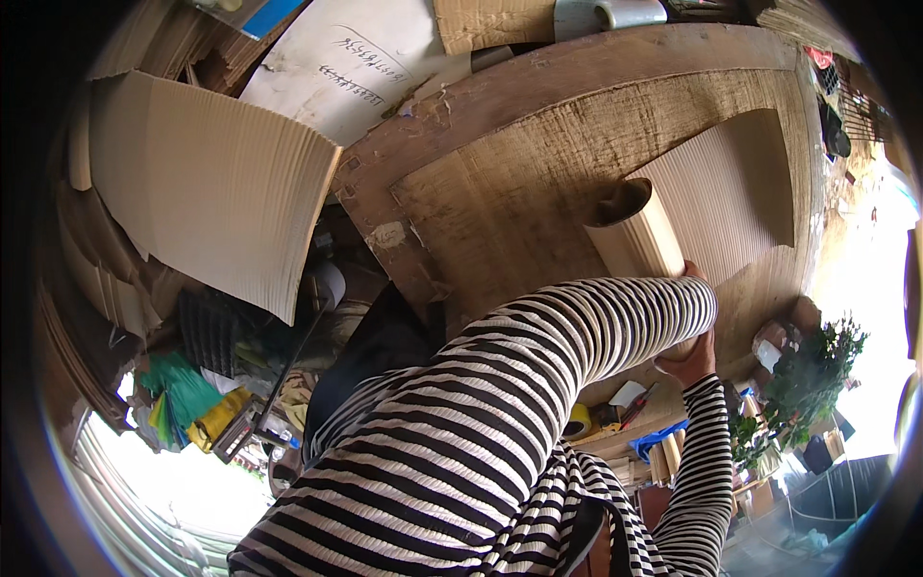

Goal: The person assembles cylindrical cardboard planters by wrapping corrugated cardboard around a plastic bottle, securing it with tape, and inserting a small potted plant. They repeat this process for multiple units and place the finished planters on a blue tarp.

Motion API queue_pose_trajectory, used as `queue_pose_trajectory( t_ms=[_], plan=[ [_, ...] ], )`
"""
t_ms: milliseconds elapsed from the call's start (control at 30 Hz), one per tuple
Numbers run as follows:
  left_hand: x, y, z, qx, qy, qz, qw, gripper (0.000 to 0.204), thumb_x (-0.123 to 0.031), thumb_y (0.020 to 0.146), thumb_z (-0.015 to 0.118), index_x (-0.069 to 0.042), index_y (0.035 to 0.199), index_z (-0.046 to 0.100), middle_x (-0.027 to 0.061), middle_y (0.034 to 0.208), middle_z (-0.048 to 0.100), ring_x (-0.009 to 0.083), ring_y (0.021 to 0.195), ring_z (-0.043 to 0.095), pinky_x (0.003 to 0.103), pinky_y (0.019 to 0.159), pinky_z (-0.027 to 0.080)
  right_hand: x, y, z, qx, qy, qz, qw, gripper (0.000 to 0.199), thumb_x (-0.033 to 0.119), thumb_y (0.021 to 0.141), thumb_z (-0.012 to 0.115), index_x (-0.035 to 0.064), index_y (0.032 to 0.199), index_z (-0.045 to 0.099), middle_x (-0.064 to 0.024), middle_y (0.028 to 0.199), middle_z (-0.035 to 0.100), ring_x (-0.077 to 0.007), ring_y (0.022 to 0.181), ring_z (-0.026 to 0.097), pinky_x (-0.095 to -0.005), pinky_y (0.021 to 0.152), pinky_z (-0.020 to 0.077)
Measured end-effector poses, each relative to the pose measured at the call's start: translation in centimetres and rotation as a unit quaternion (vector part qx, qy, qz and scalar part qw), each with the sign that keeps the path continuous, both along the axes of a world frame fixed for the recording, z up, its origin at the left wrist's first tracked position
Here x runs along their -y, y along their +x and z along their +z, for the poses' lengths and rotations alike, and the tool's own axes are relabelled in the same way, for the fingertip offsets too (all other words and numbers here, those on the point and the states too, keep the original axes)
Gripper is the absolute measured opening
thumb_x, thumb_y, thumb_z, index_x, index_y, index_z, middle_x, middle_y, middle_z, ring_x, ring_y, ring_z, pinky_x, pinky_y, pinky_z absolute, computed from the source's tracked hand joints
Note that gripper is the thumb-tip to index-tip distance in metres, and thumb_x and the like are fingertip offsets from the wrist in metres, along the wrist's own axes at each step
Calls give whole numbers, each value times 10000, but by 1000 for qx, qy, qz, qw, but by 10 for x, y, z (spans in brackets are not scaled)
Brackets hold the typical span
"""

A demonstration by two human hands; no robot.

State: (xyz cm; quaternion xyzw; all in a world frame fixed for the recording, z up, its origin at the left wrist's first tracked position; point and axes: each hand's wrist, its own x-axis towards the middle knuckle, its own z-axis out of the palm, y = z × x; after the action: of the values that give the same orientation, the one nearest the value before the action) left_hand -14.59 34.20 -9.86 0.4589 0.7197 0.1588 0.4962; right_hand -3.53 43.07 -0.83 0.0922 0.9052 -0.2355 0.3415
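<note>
Right hand (694, 363) touches the near end of a tan, ribbed cardboard roll (640, 239) on a brown wooden desk (510, 192); neither grip's closure can be told. Even pressure should keep it straight.

- Table (500, 202), L half: bare wood; hand access OK from L edge to roll (644, 240), open end facing that side.
- Far edge: bare strip betw. edge and corrugated sheet (735, 192); passable.
- R side: flat sheet portion obstructs.
- Near edge: L sleeve (538, 356) crosses; R hand (696, 363) blocks roll's near end.
- L far corner: cardboard panel (212, 183) adj., restricts entry.
</note>
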Motion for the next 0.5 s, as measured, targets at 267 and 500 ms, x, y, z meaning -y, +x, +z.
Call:
queue_pose_trajectory(
  t_ms=[267, 500],
  plan=[
    [31, -6, -3, 0, -3, -39, 999, 578, -382, 842, 683, -56, 1310, 592, 160, 1276, 631, 346, 1180, 591, 560, 1001, 433, -36, -15, -20, 98, -120, -71, 985, 1249, 172, 400, 967, 58, 1460, 316, -172, 1348, 500, -312, 1206, 551, -438, 1045, 470],
    [78, -45, 36, 71, -17, -176, 982, 733, -486, 746, 769, -33, 1291, 580, 185, 1244, 637, 361, 1168, 597, 517, 1010, 448, 11, -14, -9, 48, -68, 15, 996, 1175, 338, 456, 944, 73, 1449, 376, -218, 1383, 483, -376, 1279, 489, -438, 1083, 426]
  ],
)
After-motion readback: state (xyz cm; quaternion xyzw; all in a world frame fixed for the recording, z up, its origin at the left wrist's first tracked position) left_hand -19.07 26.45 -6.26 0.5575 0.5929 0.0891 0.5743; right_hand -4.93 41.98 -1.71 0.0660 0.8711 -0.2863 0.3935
